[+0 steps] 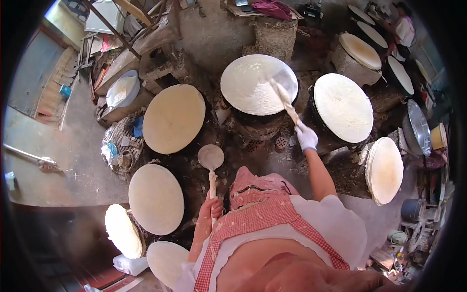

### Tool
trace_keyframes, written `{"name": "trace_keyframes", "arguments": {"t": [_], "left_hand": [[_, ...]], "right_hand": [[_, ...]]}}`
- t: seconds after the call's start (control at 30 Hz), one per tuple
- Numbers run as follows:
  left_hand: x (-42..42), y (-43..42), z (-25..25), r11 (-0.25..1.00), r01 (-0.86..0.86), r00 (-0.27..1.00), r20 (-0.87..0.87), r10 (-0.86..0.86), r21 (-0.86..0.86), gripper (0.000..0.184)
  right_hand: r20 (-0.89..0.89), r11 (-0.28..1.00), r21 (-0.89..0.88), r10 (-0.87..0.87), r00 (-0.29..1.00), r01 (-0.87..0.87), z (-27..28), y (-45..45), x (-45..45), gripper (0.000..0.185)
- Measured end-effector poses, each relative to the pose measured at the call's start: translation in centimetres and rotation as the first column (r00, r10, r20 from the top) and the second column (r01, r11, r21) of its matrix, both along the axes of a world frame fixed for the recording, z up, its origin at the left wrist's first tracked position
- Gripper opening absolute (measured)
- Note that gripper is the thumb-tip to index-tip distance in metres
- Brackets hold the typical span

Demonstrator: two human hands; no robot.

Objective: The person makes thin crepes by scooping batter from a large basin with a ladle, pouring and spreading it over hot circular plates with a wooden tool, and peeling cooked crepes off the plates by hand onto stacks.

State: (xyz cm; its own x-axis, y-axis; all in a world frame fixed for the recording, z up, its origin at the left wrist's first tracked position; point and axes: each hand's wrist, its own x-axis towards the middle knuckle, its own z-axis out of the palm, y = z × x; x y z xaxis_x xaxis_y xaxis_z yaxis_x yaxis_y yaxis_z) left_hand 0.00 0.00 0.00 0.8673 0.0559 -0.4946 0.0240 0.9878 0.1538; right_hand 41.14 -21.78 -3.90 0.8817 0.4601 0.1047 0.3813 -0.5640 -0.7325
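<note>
My right hand (306, 136), in a white glove, is closed round the handle of a spreading tool (286, 100). The tool's blurred head lies on the white batter of the round griddle (250, 90) at top centre. Lower down, my bare left hand (212, 207) grips the handle of a round ladle (211, 156), whose pale head points away from me. A flat cream round (173, 119) lies left of the centre griddle, and a white round (343, 108) lies to its right.
More rounds lie at the lower left (156, 199) and right (384, 170). A white basin (122, 91) stands at upper left, a metal basin (417, 127) at far right. Another person (404, 30) is at the top right. A stone pillar (276, 39) stands behind the centre griddle.
</note>
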Motion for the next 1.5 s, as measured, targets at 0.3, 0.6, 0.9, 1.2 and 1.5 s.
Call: {"name": "trace_keyframes", "arguments": {"t": [0.3, 0.6, 0.9, 1.2, 1.5], "left_hand": [[4.3, -2.1, -1.0, 0.974, 0.087, 0.99, -0.091, -0.108, -0.21, 0.026], [9.7, -2.3, -1.9, 0.902, 0.011, 0.951, -0.274, -0.143, -0.431, 0.017], [10.4, -4.4, -1.5, 0.957, -0.003, 0.926, -0.362, -0.107, -0.289, 0.014], [7.4, -2.8, -2.8, 0.995, 0.012, 0.904, -0.424, -0.054, -0.101, 0.017], [6.2, 2.0, -2.5, 0.861, -0.104, 0.953, -0.298, -0.057, -0.498, 0.031]], "right_hand": [[0.011, 0.913, -0.382, -0.152, 0.988, 0.145, -4.7, -4.2, -1.2, 0.03], [0.171, 0.988, -0.134, 0.103, 0.98, -0.08, -7.4, -4.5, -0.6, 0.031], [-0.268, 0.973, -0.062, -0.23, 0.935, 0.222, -3.2, 4.6, 22.2, 0.034], [-0.345, 0.981, 0.174, -0.022, 0.938, 0.087, -5.9, 4.4, 8.9, 0.039], [-0.861, 0.813, 0.248, -0.065, 0.505, 0.527, -4.2, 2.6, 1.9, 0.031]]}}
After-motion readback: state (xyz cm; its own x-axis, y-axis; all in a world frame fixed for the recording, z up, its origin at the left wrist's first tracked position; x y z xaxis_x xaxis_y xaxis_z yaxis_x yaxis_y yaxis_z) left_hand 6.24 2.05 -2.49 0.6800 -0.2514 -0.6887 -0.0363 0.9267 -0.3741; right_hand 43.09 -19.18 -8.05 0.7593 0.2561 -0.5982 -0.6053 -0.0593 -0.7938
